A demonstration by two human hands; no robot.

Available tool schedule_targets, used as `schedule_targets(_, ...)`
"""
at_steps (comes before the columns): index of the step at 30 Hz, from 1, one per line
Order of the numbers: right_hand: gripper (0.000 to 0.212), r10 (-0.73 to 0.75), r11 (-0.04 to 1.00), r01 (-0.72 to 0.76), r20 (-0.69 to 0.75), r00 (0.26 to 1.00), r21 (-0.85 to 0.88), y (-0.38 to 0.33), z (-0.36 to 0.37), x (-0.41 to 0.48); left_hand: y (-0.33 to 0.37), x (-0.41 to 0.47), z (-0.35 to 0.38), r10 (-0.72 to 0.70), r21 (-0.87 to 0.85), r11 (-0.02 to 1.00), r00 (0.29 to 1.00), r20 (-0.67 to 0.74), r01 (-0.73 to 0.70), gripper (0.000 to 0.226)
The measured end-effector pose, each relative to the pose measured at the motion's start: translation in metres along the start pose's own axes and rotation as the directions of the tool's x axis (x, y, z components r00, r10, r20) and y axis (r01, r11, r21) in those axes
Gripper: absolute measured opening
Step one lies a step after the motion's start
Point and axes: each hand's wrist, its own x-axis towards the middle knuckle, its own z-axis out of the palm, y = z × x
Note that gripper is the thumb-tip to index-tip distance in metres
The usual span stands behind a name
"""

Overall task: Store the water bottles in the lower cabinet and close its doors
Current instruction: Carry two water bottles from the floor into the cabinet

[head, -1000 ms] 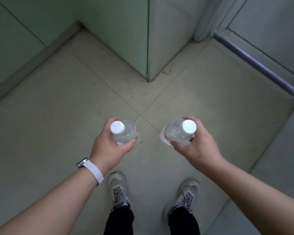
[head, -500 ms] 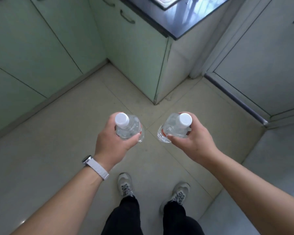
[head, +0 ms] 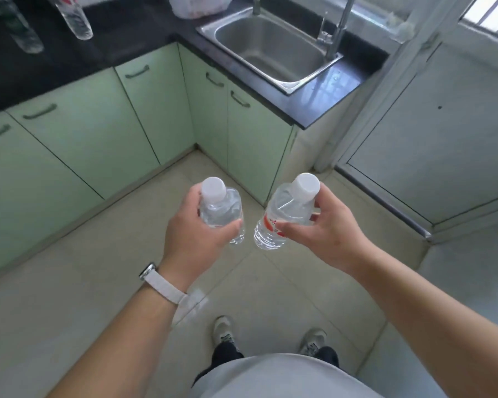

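Note:
My left hand (head: 193,239) grips a clear water bottle with a white cap (head: 219,208), held upright at waist height. A second clear bottle with a red label (head: 285,216) is in my right hand (head: 328,239), tilted a little to the right. Both hang over the tiled floor, in front of the corner of the pale green lower cabinets (head: 98,145). All the cabinet doors (head: 256,145) in view are shut. Two more clear bottles (head: 75,18) stand on the black counter at the top left.
A steel sink (head: 270,47) with a tap sits in the black counter (head: 328,93) on the right run. A white bag lies behind the sink. To the right stands a white sliding door (head: 443,133) with a floor track. My feet are at the bottom.
The view has tilted up from the floor: counter, sink and cabinet handles have come into sight. Both hands still hold their bottles, now slightly closer together.

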Motion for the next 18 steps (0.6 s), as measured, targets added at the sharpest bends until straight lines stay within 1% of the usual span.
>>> schedule_targets(9, 0.059, -0.072, 0.996, 0.071, 0.014, 0.997, 0.050, -0.055, 0.028, 0.006, 0.015, 0.014, -0.054, 0.071, -0.052, 0.996, 0.996, -0.061, -0.074, 0.063)
schedule_targets(18, 0.061, -0.127, 0.987, 0.118, 0.074, 0.989, 0.113, -0.068, 0.039, 0.057, 0.024, 0.043, -0.074, 0.023, -0.069, 0.997, 0.987, -0.159, -0.035, 0.054)
